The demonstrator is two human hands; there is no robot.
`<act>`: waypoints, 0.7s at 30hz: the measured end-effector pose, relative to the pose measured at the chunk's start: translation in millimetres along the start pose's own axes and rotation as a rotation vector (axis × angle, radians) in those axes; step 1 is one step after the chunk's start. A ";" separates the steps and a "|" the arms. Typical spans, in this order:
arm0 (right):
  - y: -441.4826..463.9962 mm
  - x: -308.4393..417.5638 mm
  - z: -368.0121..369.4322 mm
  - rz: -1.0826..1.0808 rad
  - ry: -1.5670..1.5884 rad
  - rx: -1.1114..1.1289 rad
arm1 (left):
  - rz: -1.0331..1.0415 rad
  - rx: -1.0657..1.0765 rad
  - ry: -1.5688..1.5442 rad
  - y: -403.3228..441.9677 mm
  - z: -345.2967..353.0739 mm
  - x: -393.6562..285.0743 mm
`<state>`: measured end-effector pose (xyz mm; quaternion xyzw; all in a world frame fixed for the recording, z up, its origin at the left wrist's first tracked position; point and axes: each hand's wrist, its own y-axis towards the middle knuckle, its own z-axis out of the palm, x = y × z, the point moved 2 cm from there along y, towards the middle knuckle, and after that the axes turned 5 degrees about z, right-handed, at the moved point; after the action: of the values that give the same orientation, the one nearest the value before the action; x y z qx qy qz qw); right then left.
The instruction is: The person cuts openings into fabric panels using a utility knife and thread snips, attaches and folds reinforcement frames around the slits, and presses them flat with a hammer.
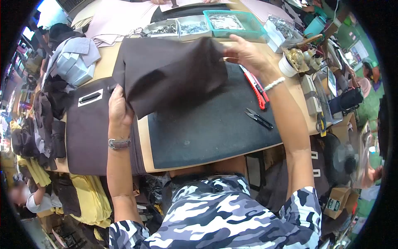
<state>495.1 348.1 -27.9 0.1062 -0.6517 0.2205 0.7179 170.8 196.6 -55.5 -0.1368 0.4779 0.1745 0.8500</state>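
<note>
A dark brown fabric piece (166, 74) is held up over the table, its folds blurred by motion. My left hand (120, 107) is closed on its lower left edge. At the upper right, my right hand (248, 54) has its fingers apart beside the fabric's right edge; whether the fingertips touch it is unclear. Beneath the cloth lies a black mat (195, 133), partly covered from view. A red utility knife (256, 88) and black thread snips (259, 118) rest on its right side. Left of the mat is a stack of dark fabric (99, 137).
A slotted white piece with a black strip (90, 98) lies on the stack. Along the back stand a teal basket (259, 30) and white trays of small parts (192, 27). A white tub (287, 66) and scissors (321, 123) are at right. Another person's hands (159, 1) show at the far edge.
</note>
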 end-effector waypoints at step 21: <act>195.5 60.9 -46.6 -0.625 -0.551 -0.537 | 0.504 0.029 0.412 143.7 -14.2 -93.3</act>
<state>450.9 551.5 -0.4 0.1620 -0.7882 -0.2174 0.5525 53.6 305.0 8.1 -0.0343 0.6612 0.3412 0.6673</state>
